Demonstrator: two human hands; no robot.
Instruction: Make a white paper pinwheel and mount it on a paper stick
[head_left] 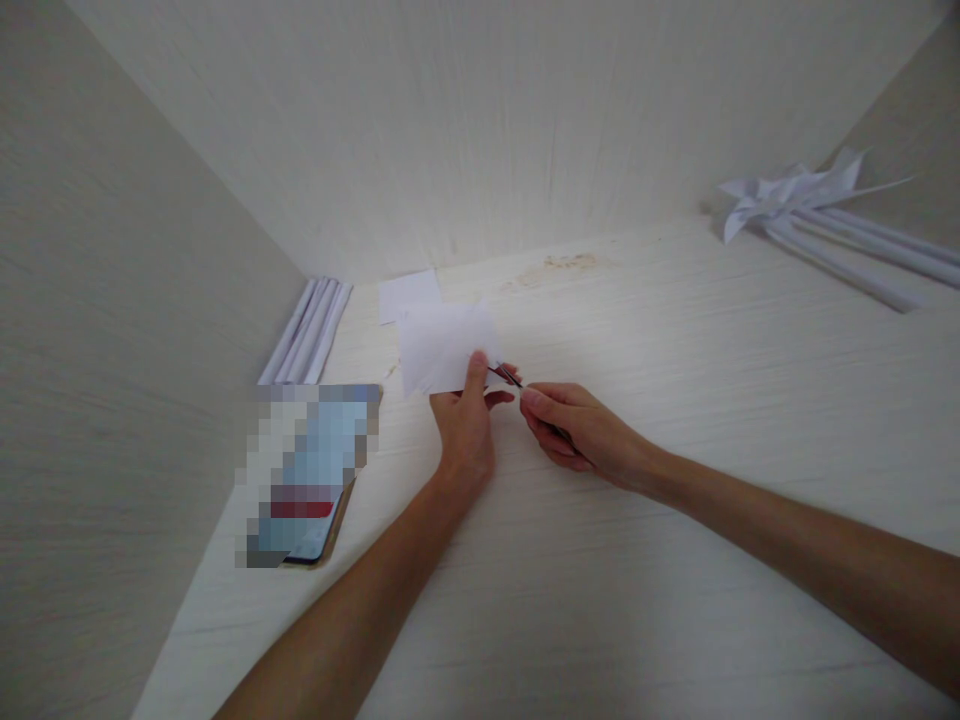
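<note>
My left hand (469,425) pinches a small white sheet of paper (442,345) near its lower right corner, thumb on top and fingers beneath. My right hand (566,430) is closed around a pair of scissors (511,379), most of which its fingers hide. The thin dark blades point left, to the paper's right edge beside my left thumb. Whether they touch the paper I cannot tell. Just behind the held sheet, another white piece of paper (409,294) lies flat on the surface.
Several rolled white paper tubes (306,330) lie at the left wall. A phone (330,470), partly blurred out, lies left of my left hand. At the far right are more paper tubes (847,265) with crumpled, folded paper (787,195). Pale walls enclose the white surface (675,600).
</note>
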